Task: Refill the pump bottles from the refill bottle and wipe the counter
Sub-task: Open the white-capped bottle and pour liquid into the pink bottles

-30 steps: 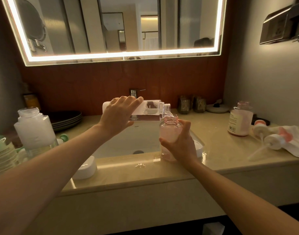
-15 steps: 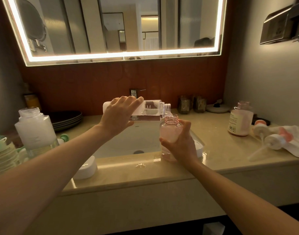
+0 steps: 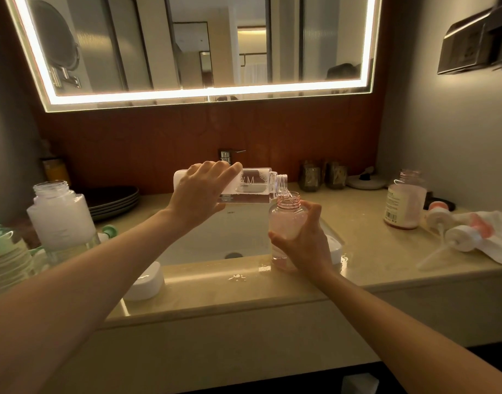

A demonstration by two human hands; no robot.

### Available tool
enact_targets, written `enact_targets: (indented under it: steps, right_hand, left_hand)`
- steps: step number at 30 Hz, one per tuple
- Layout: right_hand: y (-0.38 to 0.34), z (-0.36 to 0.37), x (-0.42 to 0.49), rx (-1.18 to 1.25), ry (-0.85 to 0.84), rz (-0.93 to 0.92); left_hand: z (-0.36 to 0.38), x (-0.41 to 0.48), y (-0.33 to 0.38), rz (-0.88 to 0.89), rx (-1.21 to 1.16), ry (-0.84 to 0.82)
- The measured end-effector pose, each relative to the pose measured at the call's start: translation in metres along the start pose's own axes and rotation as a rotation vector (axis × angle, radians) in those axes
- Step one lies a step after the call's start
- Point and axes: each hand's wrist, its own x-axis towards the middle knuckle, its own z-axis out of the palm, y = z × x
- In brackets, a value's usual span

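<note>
a dim bathroom counter (image 3: 244,291) around a sink (image 3: 204,240), wet at its front edge. at left an open white bottle (image 3: 59,217) waits. the left hand (image 3: 198,194) wraps its fingers over the refill bottle (image 3: 252,186), tipped flat so its neck meets the pink bottle (image 3: 286,220). the right hand (image 3: 306,240) clamps that one to steady it. the pumps (image 3: 466,237) lie off on a cloth (image 3: 500,245), probably kept there for wiping.
</note>
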Motion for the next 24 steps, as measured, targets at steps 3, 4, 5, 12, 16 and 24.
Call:
enact_targets:
  steps: [3, 4, 5, 12, 16, 24]
  right_hand:
    - [0.0002, 0.0, -0.0004, -0.003, -0.001, -0.005]
    - [0.0005, -0.0002, -0.0005, -0.004, -0.002, -0.007]
    - [0.0006, -0.0003, -0.0005, -0.004, -0.002, -0.008]
    - [0.0012, -0.0001, 0.0001, -0.006, -0.006, -0.007]
    - [0.0008, 0.0005, 0.0001, -0.013, -0.006, -0.009]
    - [0.0003, -0.0004, -0.0011, -0.004, -0.002, 0.0]
  left_hand:
    - [-0.0011, 0.0004, 0.0001, 0.003, 0.003, 0.009]
    - [-0.0014, 0.0005, 0.0003, 0.006, 0.002, 0.011]
    - [-0.0017, 0.0005, 0.0006, 0.008, 0.0, 0.012]
    - [-0.0019, 0.0006, 0.0005, 0.008, -0.005, 0.004]
    - [-0.0024, 0.0007, -0.0006, 0.005, -0.006, -0.002]
    - [-0.0027, 0.0003, -0.0006, -0.004, -0.003, -0.027]
